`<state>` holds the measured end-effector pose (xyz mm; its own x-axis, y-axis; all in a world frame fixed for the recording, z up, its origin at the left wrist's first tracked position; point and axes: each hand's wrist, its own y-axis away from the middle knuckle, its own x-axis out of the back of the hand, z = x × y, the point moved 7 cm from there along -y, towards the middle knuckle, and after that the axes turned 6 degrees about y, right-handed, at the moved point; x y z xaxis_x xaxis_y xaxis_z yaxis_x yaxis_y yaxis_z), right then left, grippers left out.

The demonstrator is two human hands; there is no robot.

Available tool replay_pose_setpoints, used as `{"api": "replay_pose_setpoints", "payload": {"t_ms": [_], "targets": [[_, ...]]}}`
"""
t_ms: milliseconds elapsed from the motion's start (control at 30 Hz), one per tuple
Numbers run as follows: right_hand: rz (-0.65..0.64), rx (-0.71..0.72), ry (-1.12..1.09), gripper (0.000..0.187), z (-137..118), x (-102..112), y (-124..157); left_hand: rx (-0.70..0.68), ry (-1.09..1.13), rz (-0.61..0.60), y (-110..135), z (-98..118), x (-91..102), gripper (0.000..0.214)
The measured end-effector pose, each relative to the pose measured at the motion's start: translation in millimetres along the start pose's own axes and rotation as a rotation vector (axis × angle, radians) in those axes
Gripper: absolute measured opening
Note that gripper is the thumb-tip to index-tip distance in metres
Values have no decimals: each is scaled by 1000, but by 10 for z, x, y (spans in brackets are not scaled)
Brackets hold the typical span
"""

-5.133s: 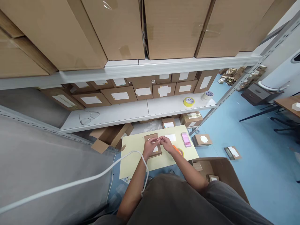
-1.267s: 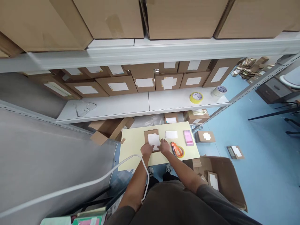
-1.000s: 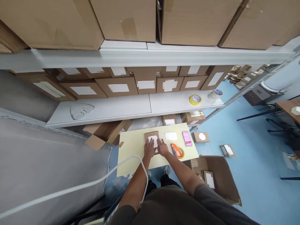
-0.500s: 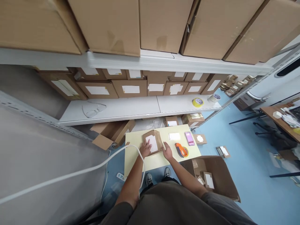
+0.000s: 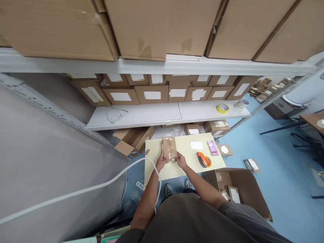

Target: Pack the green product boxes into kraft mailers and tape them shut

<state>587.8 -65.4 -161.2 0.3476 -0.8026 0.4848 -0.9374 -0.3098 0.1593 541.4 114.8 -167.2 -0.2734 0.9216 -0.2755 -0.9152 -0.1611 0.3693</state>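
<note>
A small brown cardboard box (image 5: 169, 149) is tilted up above the pale yellow table (image 5: 157, 167), its taped plain side facing me. My left hand (image 5: 161, 161) grips its lower left corner and my right hand (image 5: 180, 160) grips its lower right corner. Both hands are closed on the box. On the table to the right lie a white label sheet (image 5: 196, 145), a pink blurred item (image 5: 212, 147) and an orange tape dispenser (image 5: 204, 159).
An open carton (image 5: 243, 189) with small labelled boxes stands on the blue floor at my right. Shelving in front holds rows of labelled boxes (image 5: 152, 95), glasses (image 5: 116, 116) and two tape rolls (image 5: 222, 108). A flattened carton (image 5: 133, 139) lies under the shelf. A white cable (image 5: 101, 185) crosses at left.
The box lay flat with its white label up while my hands pressed on it. Now both hands have lifted and turned it, so the taped side faces me.
</note>
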Motion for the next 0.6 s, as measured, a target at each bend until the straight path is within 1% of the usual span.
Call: {"api": "replay_pose_setpoints", "payload": {"t_ms": [67,133,200,267,333,367,433,533,600], "targets": [[56,-1,-78,55,-65,199,21,-31,-48,-38,-51,117,-131,111],[126,8,-148,57,-120,441,50,-49,-132,-80,-101,259,-329,108],[220,-3,-192,59,-122,745,91,-70,-239,-128,-163,418,-619,105],[319,-41,-223,61,-48,1113,152,-105,-327,-197,-240,574,-1032,102],[420,-91,-247,62,99,1546,258,-139,-397,-288,-314,686,-1574,99],[475,-117,-257,63,193,1784,335,-151,-421,-339,-341,716,-1887,97],[593,-156,-277,62,408,2289,547,-168,-452,-450,-362,721,-2581,94],[789,-180,-310,61,754,3047,989,-169,-466,-634,-297,581,-3711,90],[915,-203,-331,62,1008,3496,1331,-138,-461,-767,-196,376,-4457,89]]}}
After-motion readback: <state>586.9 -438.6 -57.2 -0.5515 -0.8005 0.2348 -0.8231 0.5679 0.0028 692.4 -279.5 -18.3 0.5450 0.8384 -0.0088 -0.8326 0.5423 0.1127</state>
